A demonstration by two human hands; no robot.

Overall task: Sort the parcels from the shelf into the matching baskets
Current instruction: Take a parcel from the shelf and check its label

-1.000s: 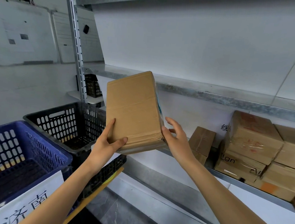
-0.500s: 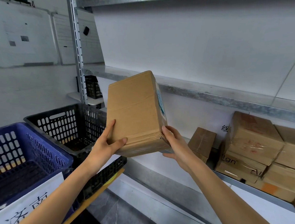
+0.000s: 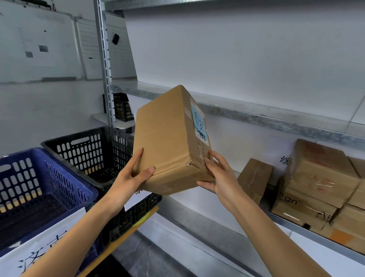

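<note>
I hold a brown cardboard parcel (image 3: 166,141) up in front of the shelf, tilted, with a light blue handwritten label (image 3: 197,119) on its right face turned toward me. My left hand (image 3: 134,176) grips its lower left edge, thumb across the front. My right hand (image 3: 218,176) grips the lower right corner from beneath and the side. A black basket (image 3: 85,146) stands just behind and left of the parcel. A blue basket (image 3: 27,183) with a white paper sign (image 3: 37,256) sits nearer me at the lower left.
Several more cardboard parcels (image 3: 320,184) are stacked on the metal shelf (image 3: 275,220) at the right, one small box (image 3: 255,177) standing apart. An empty shelf level (image 3: 266,119) runs behind the parcel. A metal upright (image 3: 103,55) rises at the left. Whiteboards hang on the far wall.
The parcel has turned in my hands so its right face with the blue label now shows. My right hand shifted down round the lower right corner.
</note>
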